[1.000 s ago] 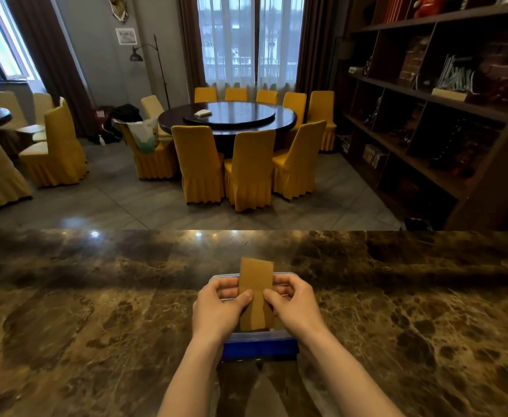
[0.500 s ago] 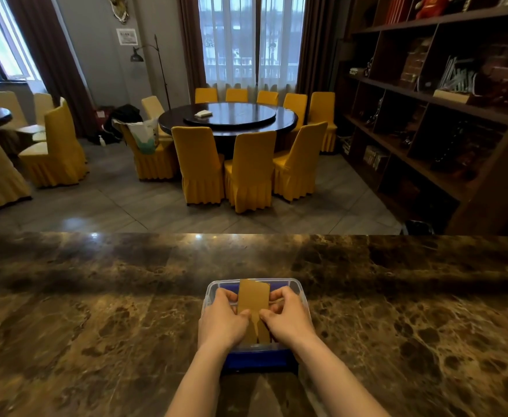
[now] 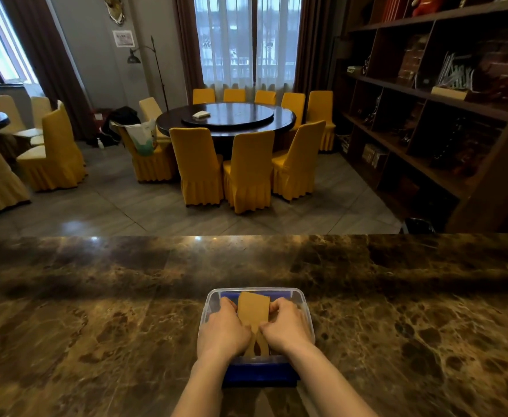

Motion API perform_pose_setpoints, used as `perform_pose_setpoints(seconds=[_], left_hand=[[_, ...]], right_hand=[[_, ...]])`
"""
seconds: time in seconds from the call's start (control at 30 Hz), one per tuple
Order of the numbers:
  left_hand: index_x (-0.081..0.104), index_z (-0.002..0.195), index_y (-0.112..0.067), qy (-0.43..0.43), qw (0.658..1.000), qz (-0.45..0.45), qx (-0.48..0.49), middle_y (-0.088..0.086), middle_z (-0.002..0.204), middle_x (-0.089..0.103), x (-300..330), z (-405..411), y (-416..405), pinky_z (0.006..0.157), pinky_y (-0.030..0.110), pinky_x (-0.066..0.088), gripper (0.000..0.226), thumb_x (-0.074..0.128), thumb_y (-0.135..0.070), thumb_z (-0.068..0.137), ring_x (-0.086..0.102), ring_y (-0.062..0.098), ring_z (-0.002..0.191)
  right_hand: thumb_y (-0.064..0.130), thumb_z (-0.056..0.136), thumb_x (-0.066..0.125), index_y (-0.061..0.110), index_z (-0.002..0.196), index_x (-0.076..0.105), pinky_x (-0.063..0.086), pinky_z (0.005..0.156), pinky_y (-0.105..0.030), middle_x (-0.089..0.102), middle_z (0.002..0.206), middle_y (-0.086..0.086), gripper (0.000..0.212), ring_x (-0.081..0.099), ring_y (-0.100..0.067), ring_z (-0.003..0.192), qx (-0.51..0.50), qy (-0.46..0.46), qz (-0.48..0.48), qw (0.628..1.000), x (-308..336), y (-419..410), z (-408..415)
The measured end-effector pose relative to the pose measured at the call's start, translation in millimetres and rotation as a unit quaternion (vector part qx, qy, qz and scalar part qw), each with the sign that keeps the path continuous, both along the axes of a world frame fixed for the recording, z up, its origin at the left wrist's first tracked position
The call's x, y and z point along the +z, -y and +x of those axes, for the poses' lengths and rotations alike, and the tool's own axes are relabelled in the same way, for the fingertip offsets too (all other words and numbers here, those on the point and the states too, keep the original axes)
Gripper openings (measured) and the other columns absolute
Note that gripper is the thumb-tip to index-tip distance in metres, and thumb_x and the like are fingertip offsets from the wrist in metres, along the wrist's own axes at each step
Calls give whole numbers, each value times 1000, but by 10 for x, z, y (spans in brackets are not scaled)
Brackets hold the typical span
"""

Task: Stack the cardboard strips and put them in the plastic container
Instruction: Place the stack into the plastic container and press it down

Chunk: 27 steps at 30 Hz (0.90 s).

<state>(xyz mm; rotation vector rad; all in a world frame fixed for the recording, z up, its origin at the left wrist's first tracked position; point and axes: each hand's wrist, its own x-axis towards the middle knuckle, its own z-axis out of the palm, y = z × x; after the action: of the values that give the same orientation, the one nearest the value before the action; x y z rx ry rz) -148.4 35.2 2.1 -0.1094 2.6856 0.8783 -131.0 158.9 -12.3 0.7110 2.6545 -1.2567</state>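
Observation:
A clear plastic container (image 3: 303,308) with a blue base stands on the marble counter near its front edge. Inside it lies a tan stack of cardboard strips (image 3: 253,310), lengthwise away from me. My left hand (image 3: 221,331) grips the stack's left side and my right hand (image 3: 285,326) grips its right side, both reaching down into the container. The near end of the stack is partly hidden by my thumbs.
The brown marble counter (image 3: 96,326) spreads wide to both sides of the container. Beyond its far edge lie a tiled floor, a round dark table (image 3: 225,118) ringed with yellow chairs, and wooden shelves (image 3: 427,100) on the right.
Both hands have lowered the cardboard stack from above the container's rim down into the container. The stack has tipped from nearly upright to nearly flat.

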Motion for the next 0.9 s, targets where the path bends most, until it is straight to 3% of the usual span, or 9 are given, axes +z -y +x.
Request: perform_pose_setpoints(seconds=[0.07,0.23,0.5,0.67,0.77,0.9], left_hand=[[48,121,-25,-9,999,-34,-9,-1,112,69,-13,22,-33,92,42,59,29,57,-36,96,68,20,103],[43,140,-18,6,999,-51,-7,5,126,68,-34,17,-61,99,45,56,53,57,-40,95,66,27,115],[46,133,-23,-11,998,-65,-3,3,122,70,-72,27,-89,95,42,58,46,59,-40,93,68,24,110],[53,128,-24,-27,996,-89,12,3,128,64,-88,35,-120,95,40,57,40,62,-37,92,65,24,113],[59,122,-24,-25,997,-76,11,1,120,68,-92,52,-119,94,42,58,37,62,-43,91,68,22,107],[57,123,-22,-39,998,-39,36,2,116,70,-97,67,-116,92,43,59,41,61,-46,90,69,23,104]], right_hand=[[20,89,73,24,122,61,58,96,-39,69,120,-1,36,66,-20,110,-11,-5,6,1000,-20,31,9],[21,88,74,25,123,64,60,94,-37,69,120,0,37,67,-18,109,-26,-20,27,999,-57,77,27],[25,87,77,26,115,70,61,90,-37,73,112,2,29,70,-16,102,-34,-24,81,996,-108,101,18],[28,84,80,24,126,52,58,86,-34,70,116,-1,51,66,-20,111,-45,-41,130,990,-136,136,29],[27,85,79,27,110,63,59,81,-28,69,113,3,29,66,-14,104,-40,-47,147,987,-125,136,35],[25,86,78,29,106,65,52,74,-21,67,115,5,24,65,-11,103,-43,-57,147,987,-145,130,49]])
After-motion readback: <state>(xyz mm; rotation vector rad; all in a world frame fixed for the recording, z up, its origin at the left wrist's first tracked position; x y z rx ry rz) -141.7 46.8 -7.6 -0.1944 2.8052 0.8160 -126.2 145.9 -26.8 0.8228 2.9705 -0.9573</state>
